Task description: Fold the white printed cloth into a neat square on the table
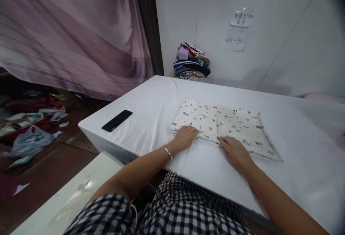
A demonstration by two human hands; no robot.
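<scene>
A cream cloth [230, 121] with small printed figures lies folded in layers on the white-covered table [151, 102]. My left hand [185, 137], with a silvery bracelet at the wrist, is closed on the cloth's near edge, left of its middle. Farther right along that same edge, my right hand [235, 152] also grips the cloth, its fingers pointing left. The thumbs and the undersides of both hands are largely hidden. A crease runs across the cloth between its left and right parts.
A black phone-like slab [117, 120] lies near the table's left edge. Folded clothes [192, 62] are stacked against the wall at the back. Paper notes [241, 18] hang on the wall. A pinkish curtain [88, 30] hangs at left, above bags [32, 141] on the floor.
</scene>
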